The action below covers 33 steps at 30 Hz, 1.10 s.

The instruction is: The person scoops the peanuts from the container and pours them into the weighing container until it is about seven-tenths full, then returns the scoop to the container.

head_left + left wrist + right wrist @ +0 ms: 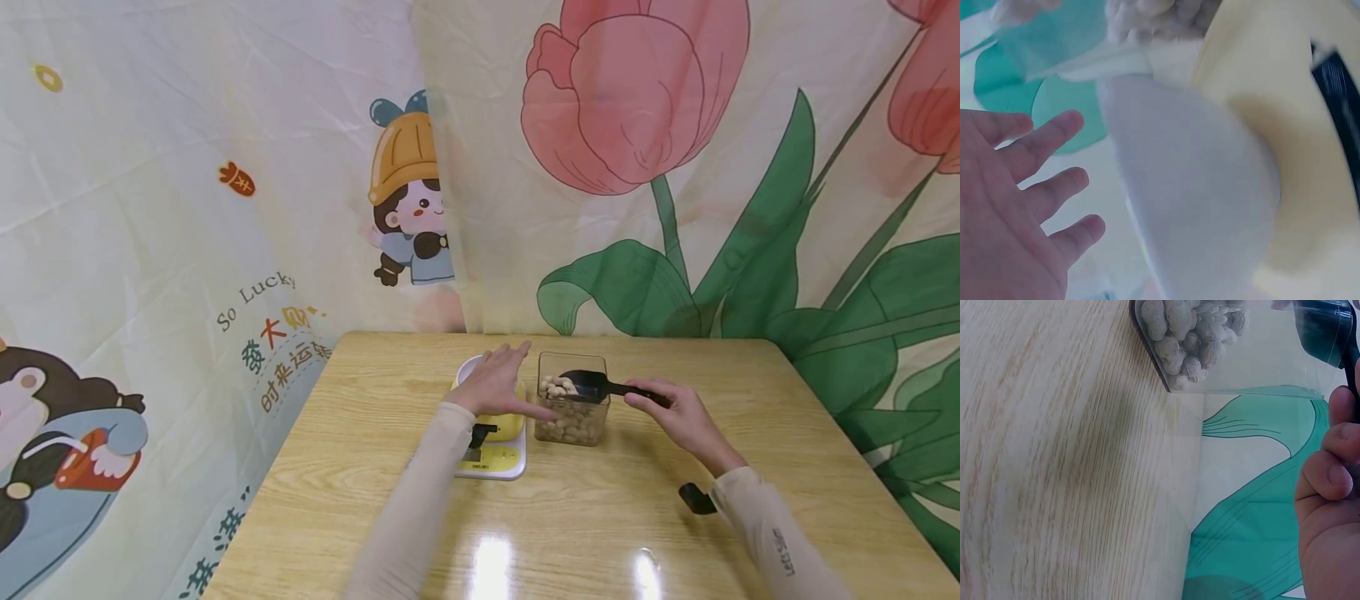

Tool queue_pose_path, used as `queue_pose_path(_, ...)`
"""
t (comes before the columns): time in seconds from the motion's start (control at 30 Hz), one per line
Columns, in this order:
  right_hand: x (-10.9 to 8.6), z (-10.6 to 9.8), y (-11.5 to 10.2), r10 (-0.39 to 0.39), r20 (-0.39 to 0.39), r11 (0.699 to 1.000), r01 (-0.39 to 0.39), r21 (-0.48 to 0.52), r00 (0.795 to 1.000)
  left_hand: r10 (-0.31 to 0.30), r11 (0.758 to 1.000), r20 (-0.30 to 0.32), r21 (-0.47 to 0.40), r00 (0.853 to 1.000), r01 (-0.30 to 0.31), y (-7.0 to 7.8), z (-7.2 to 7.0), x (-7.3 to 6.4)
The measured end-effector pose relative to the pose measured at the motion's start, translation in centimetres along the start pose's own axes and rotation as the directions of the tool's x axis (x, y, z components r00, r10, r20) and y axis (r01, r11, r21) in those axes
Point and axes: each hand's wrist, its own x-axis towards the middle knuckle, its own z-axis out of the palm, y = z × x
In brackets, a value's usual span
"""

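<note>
My right hand [678, 417] grips the handle of a black scoop [588, 385]; its curled fingers [1329, 472] also show in the right wrist view. The scoop's head sits inside the mouth of a clear, brownish square box [572, 364]. Unshelled peanuts [1191, 337] fill the lower part of this box. My left hand [495, 387] is spread over a kitchen scale [498, 458], thumb pointing toward the box. In the left wrist view a white bowl [1191, 187] stands beside the straight fingers [1054, 194]. From the head, my left hand hides much of the bowl.
The box stands just right of the scale on a wooden table [600, 517]. Behind the table's far edge hangs a printed cloth [487, 167] with tulips and cartoon figures. A black wrist camera [697, 498] sits by my right sleeve.
</note>
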Motion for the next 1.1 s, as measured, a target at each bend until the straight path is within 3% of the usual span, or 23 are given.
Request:
queue_pose_path(0.07,0.3,0.2,1.2,-0.001,-0.004,1.0,0.001,0.01,1.0,-0.01,1.0,-0.019,0.001,1.0,0.01,-0.7,-0.6,-0.6)
queue_pose_path(0.3,0.4,0.0,1.2,0.015,-0.008,1.0,-0.015,0.016,1.0,-0.085,0.996,-0.085,-0.023,0.993,0.083,-3.6,-1.9,-2.2)
queue_pose_path(0.6,0.5,0.3,1.2,0.007,-0.004,1.0,-0.007,-0.001,1.0,-0.174,0.98,-0.071,-0.106,0.982,0.166,-6.3,-1.0,-3.4)
queue_pose_path(0.9,0.6,0.5,1.0,0.005,-0.013,1.0,-0.005,0.005,1.0,-0.189,0.974,-0.073,-0.143,0.979,0.177,-7.2,-0.3,-4.0)
queue_pose_path(1.1,1.9,-0.1,-0.5,-0.002,-0.023,0.999,0.003,0.045,1.0,-0.188,0.97,-0.075,-0.17,0.979,0.173,-7.4,-0.1,-4.0)
